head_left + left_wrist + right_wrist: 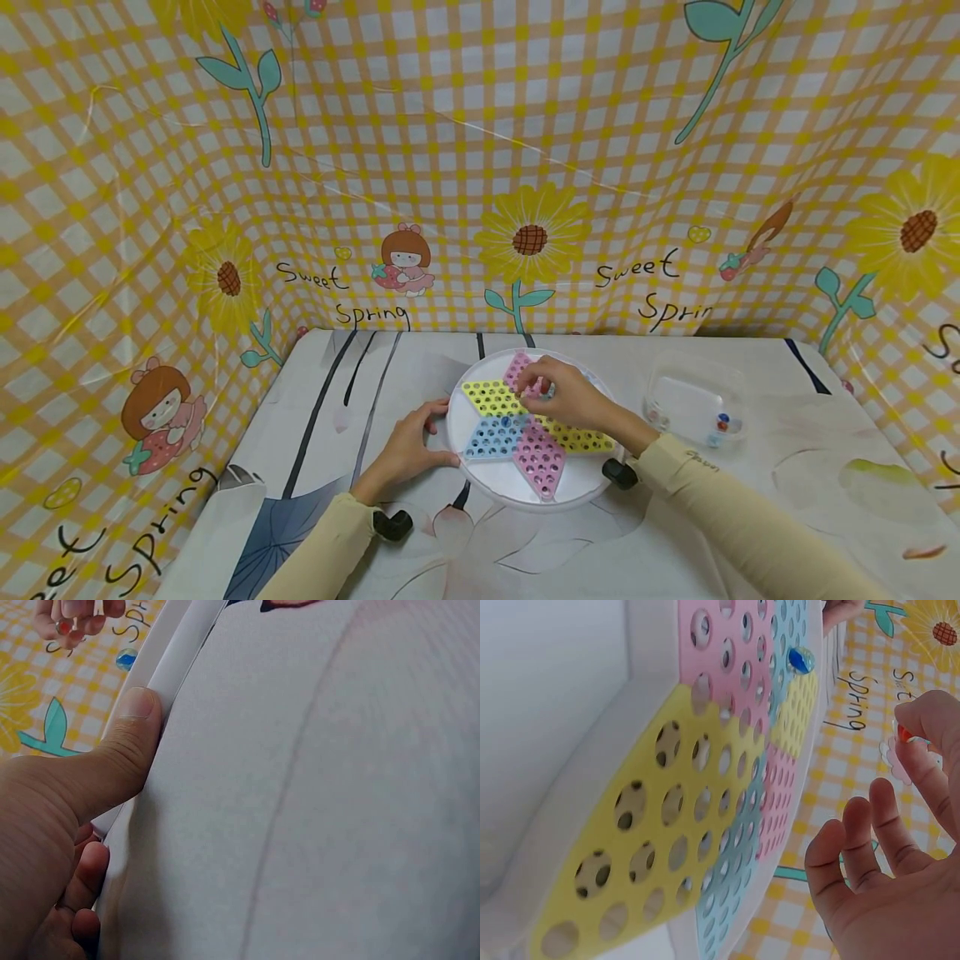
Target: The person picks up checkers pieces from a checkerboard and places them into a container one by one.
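Observation:
A round white Chinese checkers board (pixel 491 489) with a star of pink, yellow and blue holed sections lies on the table. My left hand (pixel 411 442) holds its left rim, the thumb (pixel 139 712) along the edge and the other fingers curled by it. Above the far part of the board, my right hand (pixel 562 392) pinches a marble with red in it (pixel 904 733) between thumb and index finger; the other fingers are spread and loosely bent. One blue marble (pixel 801 660) sits on the board's blue section, near the centre.
A clear plastic box (pixel 693 392) with several marbles (pixel 723 422) stands to the right of the board. The table has a printed cloth (pixel 360 417). Yellow checked cloth (pixel 450 167) rises behind and at both sides.

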{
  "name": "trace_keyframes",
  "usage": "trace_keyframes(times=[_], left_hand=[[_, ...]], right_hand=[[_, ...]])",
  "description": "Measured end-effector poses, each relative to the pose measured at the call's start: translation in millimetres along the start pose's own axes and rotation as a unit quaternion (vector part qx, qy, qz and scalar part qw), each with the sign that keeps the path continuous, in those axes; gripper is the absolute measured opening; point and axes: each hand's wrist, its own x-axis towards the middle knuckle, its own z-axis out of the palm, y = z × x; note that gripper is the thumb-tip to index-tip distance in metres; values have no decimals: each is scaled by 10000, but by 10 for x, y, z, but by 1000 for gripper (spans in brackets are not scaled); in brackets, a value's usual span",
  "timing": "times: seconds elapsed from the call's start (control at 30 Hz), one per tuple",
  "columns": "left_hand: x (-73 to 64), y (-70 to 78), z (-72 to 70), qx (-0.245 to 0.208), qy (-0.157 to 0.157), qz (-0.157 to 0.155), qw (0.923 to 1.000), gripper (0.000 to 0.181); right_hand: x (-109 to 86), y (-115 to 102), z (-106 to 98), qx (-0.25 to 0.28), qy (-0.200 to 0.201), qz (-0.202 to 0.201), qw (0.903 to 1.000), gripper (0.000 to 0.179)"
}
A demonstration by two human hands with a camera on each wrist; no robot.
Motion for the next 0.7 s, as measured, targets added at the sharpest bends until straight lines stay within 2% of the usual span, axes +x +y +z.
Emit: trace_keyframes(times=[0.2, 0.37, 0.47, 0.7], left_hand=[[-1, 0, 3, -2, -3, -8, 10000, 84], [-4, -19, -6, 47, 2, 187, 9998, 84], [-5, -24, -12, 33, 0, 276, 9996, 84], [-5, -28, -12, 7, -19, 254, 9997, 83]], right_hand=[[-44, 83, -73, -80, 180, -78, 9998, 16], [-81, 200, -123, -65, 322, -259, 9991, 15], [-113, 236, -173, -46, 374, -258, 9990, 16], [-197, 285, -304, -159, 557, -217, 9981, 17]])
